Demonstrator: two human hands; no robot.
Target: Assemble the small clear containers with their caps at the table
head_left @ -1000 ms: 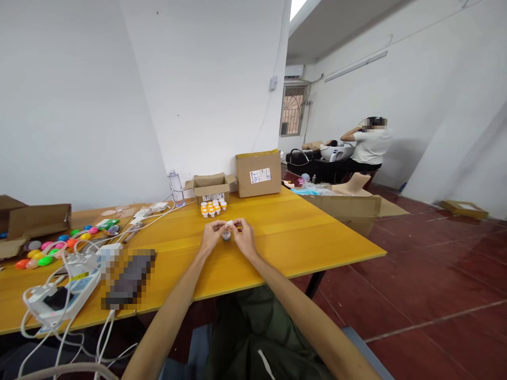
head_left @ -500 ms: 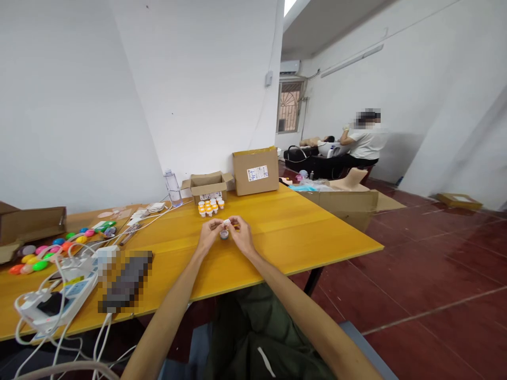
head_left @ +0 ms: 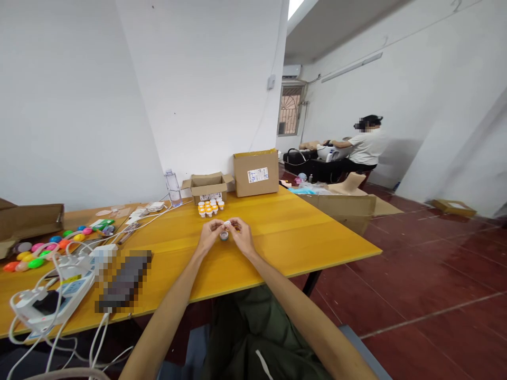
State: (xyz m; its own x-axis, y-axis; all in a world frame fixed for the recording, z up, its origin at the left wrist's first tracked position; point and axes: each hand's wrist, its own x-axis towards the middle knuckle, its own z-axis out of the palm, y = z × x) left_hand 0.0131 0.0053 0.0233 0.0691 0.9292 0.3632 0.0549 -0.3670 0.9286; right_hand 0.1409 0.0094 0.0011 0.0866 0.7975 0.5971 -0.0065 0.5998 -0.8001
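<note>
My left hand [head_left: 209, 234] and my right hand [head_left: 241, 235] meet over the middle of the yellow table [head_left: 277, 232]. Together their fingertips pinch a small white object [head_left: 227, 224]; what it is I cannot tell. Just below it, between the hands, a small round grey cap or pot [head_left: 224, 236] sits on the table. A cluster of small orange-and-white bottles [head_left: 209, 207] stands a little beyond the hands, in front of an open small cardboard box [head_left: 208, 186].
A closed cardboard box [head_left: 256, 172] and a clear water bottle [head_left: 173, 188] stand at the back. Coloured plastic eggs [head_left: 43, 248], white cables and a power strip [head_left: 55, 295] fill the left side. A person in white [head_left: 366, 145] works far right. A large carton [head_left: 348, 206] lies beyond the table's right edge.
My hands have stayed together on the small white object with only slight finger motion. The view shifted a little. The person in the background lowered an arm.
</note>
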